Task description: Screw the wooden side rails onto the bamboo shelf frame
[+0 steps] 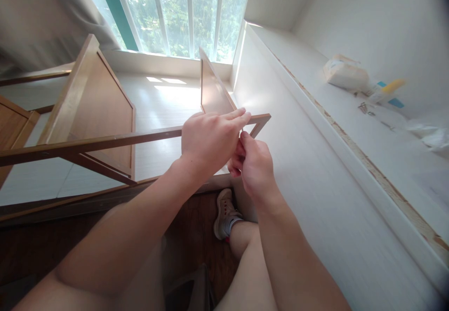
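A long wooden rail point(154, 135), part of a wooden frame with upright panels, runs across in front of me. My left hand point(213, 135) is closed over the rail near its right end, its fingers reaching toward the right and its thumb out of sight. Just below those fingertips, my right hand point(254, 161) is pinched against the underside of the rail. Whatever sits between its fingers is hidden. A wooden panel point(213, 86) rises behind my left hand, and a larger wooden panel point(101, 114) stands farther left.
On the right, a white ledge point(308, 63) with a chipped edge holds a pale block-shaped pack point(345, 72), a blurred yellow-handled item point(393, 86), small metal pieces point(365, 109) and clear plastic bags point(433, 135). A barred window point(175, 16) is ahead, with a curtain point(49, 16) at left.
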The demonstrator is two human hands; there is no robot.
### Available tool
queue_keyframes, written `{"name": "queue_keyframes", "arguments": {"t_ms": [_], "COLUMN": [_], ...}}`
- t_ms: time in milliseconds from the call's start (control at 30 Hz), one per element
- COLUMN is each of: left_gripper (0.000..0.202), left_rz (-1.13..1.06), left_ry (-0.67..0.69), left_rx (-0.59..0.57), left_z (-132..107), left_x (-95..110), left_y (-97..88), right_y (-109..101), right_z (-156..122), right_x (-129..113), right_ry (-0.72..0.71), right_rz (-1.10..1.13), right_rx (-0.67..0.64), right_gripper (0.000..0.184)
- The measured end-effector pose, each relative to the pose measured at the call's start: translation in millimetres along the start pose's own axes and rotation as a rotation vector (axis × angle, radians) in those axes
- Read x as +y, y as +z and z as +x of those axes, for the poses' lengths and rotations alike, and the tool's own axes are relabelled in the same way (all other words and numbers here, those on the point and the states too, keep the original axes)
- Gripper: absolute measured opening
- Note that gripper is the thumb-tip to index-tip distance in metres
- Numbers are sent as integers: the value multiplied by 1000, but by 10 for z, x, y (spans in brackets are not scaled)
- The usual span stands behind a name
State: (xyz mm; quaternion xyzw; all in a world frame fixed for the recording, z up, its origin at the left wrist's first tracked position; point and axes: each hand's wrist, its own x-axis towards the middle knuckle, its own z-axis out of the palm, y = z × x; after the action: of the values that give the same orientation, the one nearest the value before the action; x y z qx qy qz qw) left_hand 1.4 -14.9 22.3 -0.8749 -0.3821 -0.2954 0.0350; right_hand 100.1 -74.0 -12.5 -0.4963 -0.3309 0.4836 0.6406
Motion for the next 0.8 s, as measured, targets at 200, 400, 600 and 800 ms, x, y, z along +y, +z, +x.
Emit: {"name": "queue_keyframes", "arguments": {"t_ms": [200, 400, 600, 800], "left_gripper": [41, 40, 39, 40], "left_rz": [16, 64, 68, 71], "left_ry": [9, 23, 42, 38], "left_rx": [4, 11, 2, 14], "left_z": [2, 4, 3, 2], "left_x": [2, -5, -9, -3], "left_y": [4, 13, 8, 13], "right_y": [40, -53, -86, -58], "right_z": [-17, -2, -18, -44], "right_x": [-80, -149, -175, -178], "right_ry": [104, 266, 260, 280], "right_rz": [285, 423, 535, 570], "right_rx": [-68, -186, -226, -240], "right_gripper": [44, 46, 45, 44]}}
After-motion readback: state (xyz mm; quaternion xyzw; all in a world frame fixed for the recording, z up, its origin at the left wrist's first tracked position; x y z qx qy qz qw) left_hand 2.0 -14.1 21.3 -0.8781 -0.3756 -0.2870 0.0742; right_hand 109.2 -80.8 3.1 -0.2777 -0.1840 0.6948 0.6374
